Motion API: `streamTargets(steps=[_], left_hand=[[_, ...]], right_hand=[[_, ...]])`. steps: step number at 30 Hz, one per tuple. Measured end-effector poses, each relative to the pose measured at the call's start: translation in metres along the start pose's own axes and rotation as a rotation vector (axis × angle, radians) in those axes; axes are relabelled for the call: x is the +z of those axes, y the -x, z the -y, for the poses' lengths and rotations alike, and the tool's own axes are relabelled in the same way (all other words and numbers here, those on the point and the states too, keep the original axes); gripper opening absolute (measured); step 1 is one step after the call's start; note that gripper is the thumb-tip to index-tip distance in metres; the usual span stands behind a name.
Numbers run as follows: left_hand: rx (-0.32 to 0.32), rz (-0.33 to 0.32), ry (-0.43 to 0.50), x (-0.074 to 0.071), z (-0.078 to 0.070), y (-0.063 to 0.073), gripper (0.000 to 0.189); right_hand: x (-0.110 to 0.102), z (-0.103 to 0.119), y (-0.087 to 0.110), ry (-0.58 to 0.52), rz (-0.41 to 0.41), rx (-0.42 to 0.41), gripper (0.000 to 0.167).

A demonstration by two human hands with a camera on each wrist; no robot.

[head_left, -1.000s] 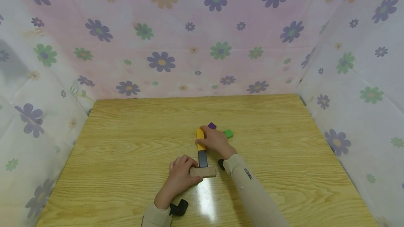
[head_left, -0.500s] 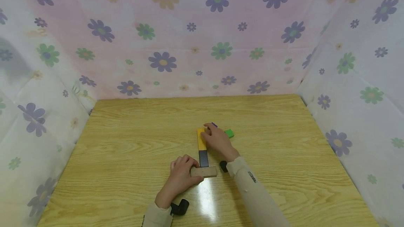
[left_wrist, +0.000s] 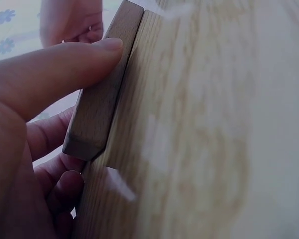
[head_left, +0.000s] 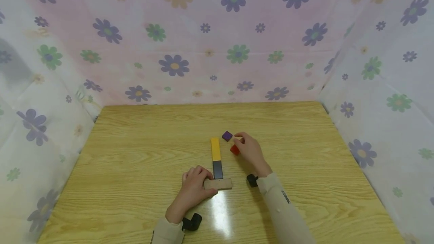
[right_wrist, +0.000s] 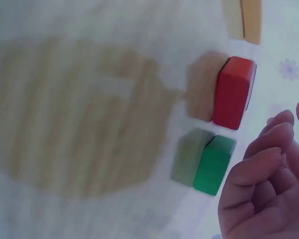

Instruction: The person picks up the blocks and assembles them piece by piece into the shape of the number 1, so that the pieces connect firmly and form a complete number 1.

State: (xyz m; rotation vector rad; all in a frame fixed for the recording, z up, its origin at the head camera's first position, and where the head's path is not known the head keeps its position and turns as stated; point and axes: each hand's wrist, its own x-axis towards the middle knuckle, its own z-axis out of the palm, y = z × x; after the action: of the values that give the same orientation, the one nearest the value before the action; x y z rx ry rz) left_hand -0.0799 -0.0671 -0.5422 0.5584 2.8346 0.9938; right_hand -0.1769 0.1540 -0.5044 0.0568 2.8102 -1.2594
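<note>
My left hand [head_left: 193,186] grips a plain wooden block [head_left: 222,184] between thumb and fingers, as the left wrist view also shows, and the block lies on the table. A dark grey block [head_left: 217,170] runs away from its far side, with a yellow block [head_left: 215,149] end to end beyond it. Loosely curled and holding nothing, my right hand [head_left: 251,153] hovers by a red block [head_left: 234,150]. In the right wrist view a green block [right_wrist: 213,167] lies beside the red one, near the fingers; the hand hides it in the head view.
A purple block [head_left: 227,136] lies just right of the yellow block's far end. All of this is on a wood-grain table [head_left: 149,134], enclosed at the back and sides by flowered cloth [head_left: 193,40]. Black wrist devices hang at both cuffs.
My right hand has let go of the yellow block and moved right, past the purple block to the red and green ones. The red block has come into view. My left hand stays put.
</note>
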Motion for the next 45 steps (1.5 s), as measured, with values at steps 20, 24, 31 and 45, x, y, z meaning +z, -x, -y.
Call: streamTargets(steps=[20,24,31,45], left_hand=[[0.027,-0.004,-0.022,0.0,-0.001,-0.001,0.034],[0.026,0.001,-0.019,-0.002,-0.002,0.0,0.034],[0.024,0.0,-0.011,-0.003,-0.003,0.0,0.033],[0.033,-0.009,-0.027,0.0,0.0,0.001,0.035]], right_hand=[[-0.011,-0.017,0.017,0.091,0.137,0.014,0.042],[-0.011,-0.02,0.018,0.081,0.158,-0.003,0.044],[-0.009,-0.021,0.019,0.048,0.174,0.006,0.046],[0.001,-0.012,0.014,0.129,0.13,0.027,0.055]])
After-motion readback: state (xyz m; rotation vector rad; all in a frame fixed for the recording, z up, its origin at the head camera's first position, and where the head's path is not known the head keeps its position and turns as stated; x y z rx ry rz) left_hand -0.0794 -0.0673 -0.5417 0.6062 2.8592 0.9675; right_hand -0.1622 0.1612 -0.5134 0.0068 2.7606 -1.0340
